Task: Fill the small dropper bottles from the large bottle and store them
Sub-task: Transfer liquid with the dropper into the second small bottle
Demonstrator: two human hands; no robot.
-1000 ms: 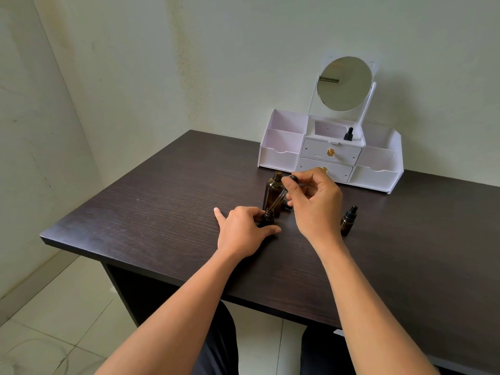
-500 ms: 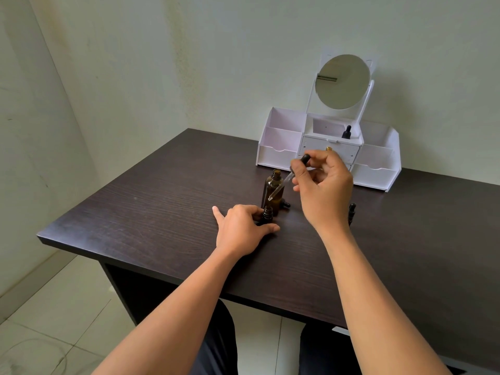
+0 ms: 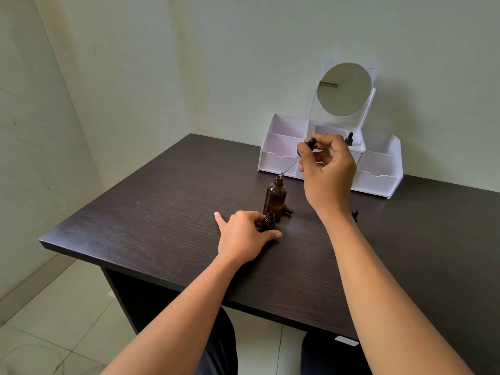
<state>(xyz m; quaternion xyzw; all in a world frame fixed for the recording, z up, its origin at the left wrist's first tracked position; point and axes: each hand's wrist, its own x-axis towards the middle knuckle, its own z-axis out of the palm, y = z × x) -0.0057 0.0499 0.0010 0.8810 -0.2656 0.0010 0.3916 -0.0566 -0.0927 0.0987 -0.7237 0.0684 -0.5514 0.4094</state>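
Pinching the dropper (image 3: 310,144) bulb in right hand (image 3: 328,169) fingers, glass tip slanted just above the mouth of the large bottle (image 3: 276,197), upright mid-surface (image 3: 162,212). Gripping the open small dropper bottle (image 3: 269,220) with curled left hand (image 3: 242,235) fingers, just near of the large bottle. Best to straighten the pipette before dipping, squeeze only once submerged, then carry low across the short gap.

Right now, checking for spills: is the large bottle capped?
No, the large bottle stands open, its threaded neck bare under the dropper held by the right hand.
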